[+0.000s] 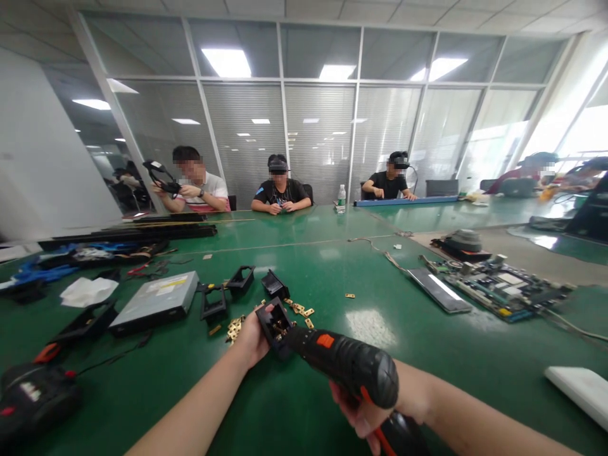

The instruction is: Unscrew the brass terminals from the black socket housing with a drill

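My left hand (254, 339) grips a small black plastic housing (266, 324), tilted with its open side toward me. Some brass-coloured metal shows inside it. Wrapped round the handle of a black and orange cordless drill (349, 364), my right hand (363, 408) points the tool left at the housing. The drill's front end meets the housing, and its tip is hidden inside or behind the rim. Small brass plates (235, 328) lie in a pile beside my left hand, with more brass plates (299, 308) just behind the housing.
Black frames (213, 304) and a silver disc drive (156, 301) lie left. Another power tool (35, 402) sits at the near left. On the right are a circuit board (510, 288), a dark flat panel (437, 288) and a white object (579, 389). Several people sit across the green table (327, 399).
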Action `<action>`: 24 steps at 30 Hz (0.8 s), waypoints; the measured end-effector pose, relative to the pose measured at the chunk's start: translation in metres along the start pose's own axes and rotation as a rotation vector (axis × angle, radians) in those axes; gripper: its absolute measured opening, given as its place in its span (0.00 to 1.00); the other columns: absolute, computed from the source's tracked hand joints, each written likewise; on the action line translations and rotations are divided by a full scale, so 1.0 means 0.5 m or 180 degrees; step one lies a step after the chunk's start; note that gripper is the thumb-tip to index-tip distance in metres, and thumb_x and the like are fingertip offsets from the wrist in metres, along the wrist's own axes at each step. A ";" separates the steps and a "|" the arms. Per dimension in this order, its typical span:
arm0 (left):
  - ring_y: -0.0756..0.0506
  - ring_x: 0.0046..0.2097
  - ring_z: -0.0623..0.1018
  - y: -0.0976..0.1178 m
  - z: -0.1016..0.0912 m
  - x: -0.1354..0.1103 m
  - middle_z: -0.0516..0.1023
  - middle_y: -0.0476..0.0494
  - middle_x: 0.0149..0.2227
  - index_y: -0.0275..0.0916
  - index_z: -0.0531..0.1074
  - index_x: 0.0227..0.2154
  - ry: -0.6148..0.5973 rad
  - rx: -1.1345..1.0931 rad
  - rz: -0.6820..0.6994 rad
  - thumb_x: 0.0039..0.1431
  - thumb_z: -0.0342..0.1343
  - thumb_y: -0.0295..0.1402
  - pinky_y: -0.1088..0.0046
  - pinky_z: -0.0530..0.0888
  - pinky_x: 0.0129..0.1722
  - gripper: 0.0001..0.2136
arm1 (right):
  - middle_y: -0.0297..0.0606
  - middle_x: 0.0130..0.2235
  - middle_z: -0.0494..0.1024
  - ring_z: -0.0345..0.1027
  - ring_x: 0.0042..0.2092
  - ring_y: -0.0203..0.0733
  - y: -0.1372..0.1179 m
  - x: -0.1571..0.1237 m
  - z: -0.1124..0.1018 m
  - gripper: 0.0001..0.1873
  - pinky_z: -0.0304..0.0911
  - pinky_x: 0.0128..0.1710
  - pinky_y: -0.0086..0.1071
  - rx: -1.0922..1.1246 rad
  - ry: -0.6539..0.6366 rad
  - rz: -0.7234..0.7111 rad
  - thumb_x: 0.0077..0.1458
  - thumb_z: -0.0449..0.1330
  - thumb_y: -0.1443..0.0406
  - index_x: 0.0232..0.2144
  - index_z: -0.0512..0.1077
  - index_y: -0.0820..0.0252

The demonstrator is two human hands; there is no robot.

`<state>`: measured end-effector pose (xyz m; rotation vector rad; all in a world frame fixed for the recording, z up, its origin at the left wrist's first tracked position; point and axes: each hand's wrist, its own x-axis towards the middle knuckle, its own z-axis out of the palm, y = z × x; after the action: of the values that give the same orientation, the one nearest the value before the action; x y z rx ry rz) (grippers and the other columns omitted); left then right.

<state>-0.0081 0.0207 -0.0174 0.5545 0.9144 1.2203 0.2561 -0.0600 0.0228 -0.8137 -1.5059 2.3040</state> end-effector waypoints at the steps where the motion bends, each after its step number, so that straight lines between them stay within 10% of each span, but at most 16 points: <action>1: 0.35 0.35 0.81 0.000 -0.001 0.001 0.79 0.37 0.30 0.34 0.72 0.32 -0.0036 -0.0012 0.0006 0.54 0.55 0.33 0.53 0.75 0.42 0.07 | 0.31 0.22 0.74 0.67 0.18 0.33 0.001 0.001 0.001 0.20 0.64 0.16 0.24 0.0006 0.0015 -0.0002 0.30 0.71 0.70 0.29 0.70 0.65; 24: 0.43 0.31 0.79 -0.004 -0.003 -0.015 0.78 0.44 0.30 0.37 0.73 0.33 0.0414 -0.0213 0.0273 0.56 0.51 0.31 0.66 0.75 0.34 0.07 | 0.37 0.38 0.78 0.71 0.22 0.32 -0.033 -0.036 0.055 0.21 0.66 0.21 0.24 -0.0526 0.1107 -0.0523 0.36 0.57 0.77 0.37 0.71 0.64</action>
<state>-0.0087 0.0130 -0.0177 0.4690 0.9633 1.3721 0.2532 -0.0826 0.0512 -1.0293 -1.5498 1.8270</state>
